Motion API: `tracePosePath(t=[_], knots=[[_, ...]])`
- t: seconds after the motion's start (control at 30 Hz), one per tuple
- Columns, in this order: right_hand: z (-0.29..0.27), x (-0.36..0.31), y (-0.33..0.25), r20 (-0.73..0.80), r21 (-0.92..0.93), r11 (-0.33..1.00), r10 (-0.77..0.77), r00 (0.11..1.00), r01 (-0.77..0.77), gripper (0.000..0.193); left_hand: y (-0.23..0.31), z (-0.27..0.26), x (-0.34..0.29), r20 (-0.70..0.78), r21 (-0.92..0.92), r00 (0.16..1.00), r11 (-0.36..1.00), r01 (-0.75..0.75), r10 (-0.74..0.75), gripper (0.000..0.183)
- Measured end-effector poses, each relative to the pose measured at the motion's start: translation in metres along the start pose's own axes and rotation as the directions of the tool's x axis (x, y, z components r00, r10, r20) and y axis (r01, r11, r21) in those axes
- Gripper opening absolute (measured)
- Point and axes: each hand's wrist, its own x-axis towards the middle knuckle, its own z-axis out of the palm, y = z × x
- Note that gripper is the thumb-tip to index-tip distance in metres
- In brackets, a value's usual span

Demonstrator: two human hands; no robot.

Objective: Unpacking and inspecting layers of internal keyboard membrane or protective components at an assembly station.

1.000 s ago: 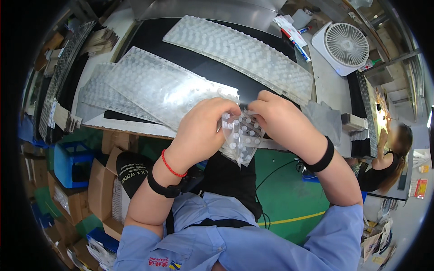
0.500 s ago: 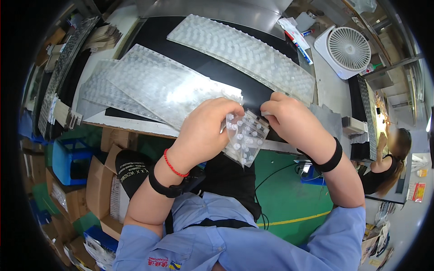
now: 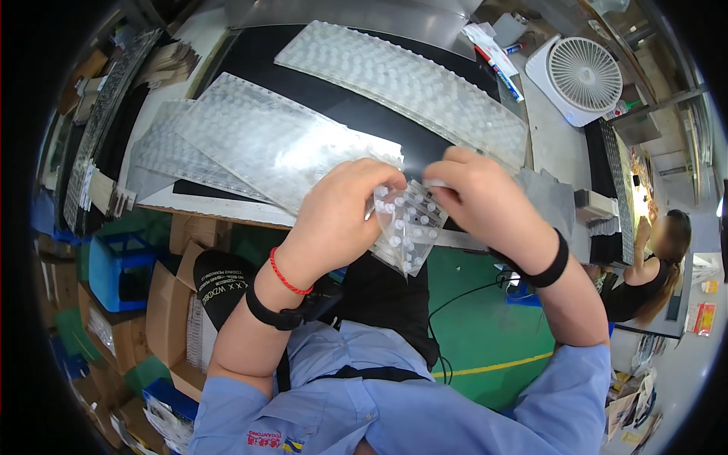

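Note:
My left hand is closed on a small clear plastic bag that holds several little white cylindrical pieces. The bag hangs tilted over the front edge of the workbench. Beside its upper right corner, my right hand is closed in a pinch, with something small and pale at the fingertips that I cannot make out. Under and left of the bag, a translucent sheet with rows of bumps overlaps another such sheet on the bench. A longer stack of bumpy translucent sheets lies farther back.
A black mat covers the bench. At the back right are markers and a white fan. Cardboard boxes and a blue stool stand on the floor at left. Another person sits at the far right.
My right hand has shifted slightly left and away from me, closer to the bag's top. The left hand still holds the bag, tilted a little differently.

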Motion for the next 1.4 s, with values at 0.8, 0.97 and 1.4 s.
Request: tracePosePath(t=[0.8,0.97,1.4], knots=[[-0.003,-0.024,0.009,-0.011,0.078,0.994,0.074,0.997,-0.073,0.017,0.003,-0.003,0.001,0.057,-0.001,0.998,0.999,0.032,-0.032,0.030],[0.008,-0.033,0.007,-0.046,0.071,0.995,0.071,0.996,-0.068,0.017,0.000,-0.002,0.000,0.054,-0.035,0.996,0.996,0.076,-0.074,0.031],[-0.006,-0.048,0.010,0.015,0.024,0.988,0.155,0.988,-0.155,0.010,-0.001,-0.003,-0.002,0.040,-0.042,0.998,0.998,0.046,-0.044,0.030]])
